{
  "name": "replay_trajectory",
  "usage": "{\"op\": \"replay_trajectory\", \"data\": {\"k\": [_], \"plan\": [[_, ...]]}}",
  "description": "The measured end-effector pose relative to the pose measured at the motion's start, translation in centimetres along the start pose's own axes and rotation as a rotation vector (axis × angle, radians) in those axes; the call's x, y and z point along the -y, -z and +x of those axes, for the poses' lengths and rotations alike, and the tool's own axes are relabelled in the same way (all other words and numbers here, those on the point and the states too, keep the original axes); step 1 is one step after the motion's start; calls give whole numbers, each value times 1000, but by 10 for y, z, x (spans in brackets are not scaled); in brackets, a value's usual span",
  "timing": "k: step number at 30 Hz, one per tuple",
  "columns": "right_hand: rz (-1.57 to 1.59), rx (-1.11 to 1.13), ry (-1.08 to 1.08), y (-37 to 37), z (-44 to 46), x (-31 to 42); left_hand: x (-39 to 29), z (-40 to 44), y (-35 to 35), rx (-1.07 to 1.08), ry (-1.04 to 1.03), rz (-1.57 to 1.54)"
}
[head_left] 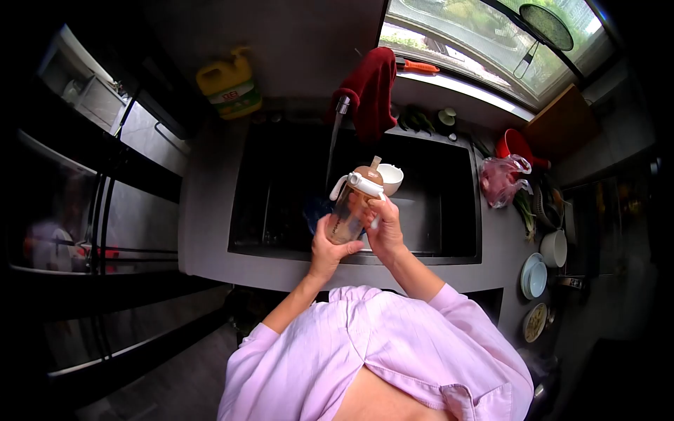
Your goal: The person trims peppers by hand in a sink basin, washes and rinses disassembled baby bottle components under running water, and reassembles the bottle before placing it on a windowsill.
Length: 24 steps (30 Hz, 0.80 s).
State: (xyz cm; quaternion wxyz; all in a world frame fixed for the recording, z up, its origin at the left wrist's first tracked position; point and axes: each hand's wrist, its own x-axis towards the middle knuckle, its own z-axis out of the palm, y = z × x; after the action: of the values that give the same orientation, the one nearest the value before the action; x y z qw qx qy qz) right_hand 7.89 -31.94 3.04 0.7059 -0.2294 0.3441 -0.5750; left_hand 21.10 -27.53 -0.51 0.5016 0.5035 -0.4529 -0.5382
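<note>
A clear sippy cup (345,219) with white side handles and a straw spout is held tilted over the black sink (247,210). My left hand (328,249) is wrapped round its lower body. Near the top, my right hand (384,223) grips the cup by its collar and one handle. Water runs from the faucet (342,105) just beyond the cup, passing to its left. Behind the cup, a white bowl (392,179) is partly hidden. Something blue (316,212) lies in the sink left of the cup, too covered to name.
A dark red cloth (375,84) hangs over the faucet. At the back left stands a yellow jug (230,84). Along the right counter are a plastic bag (502,181), a red bowl (514,145), a white pot (554,248), stacked light-blue plates (535,277) and a dish of food (535,323).
</note>
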Motion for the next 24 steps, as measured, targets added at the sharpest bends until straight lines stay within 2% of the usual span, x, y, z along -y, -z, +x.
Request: {"op": "replay_trajectory", "data": {"k": [4,8,10,13,24], "plan": [[-2,36,-82,2,-3,4,-5,10,9,33,74,-222],[6,-4,-155,5,0,6,-1,8,10,46,128,-273],[-10,-29,-205,10,2,0,-7,5,10,96,246,-359],[-3,-88,-173,4,-2,-5,0,3,9,62,271,-425],[-62,-63,-152,5,-6,-5,5,0,8,97,439,-527]]}}
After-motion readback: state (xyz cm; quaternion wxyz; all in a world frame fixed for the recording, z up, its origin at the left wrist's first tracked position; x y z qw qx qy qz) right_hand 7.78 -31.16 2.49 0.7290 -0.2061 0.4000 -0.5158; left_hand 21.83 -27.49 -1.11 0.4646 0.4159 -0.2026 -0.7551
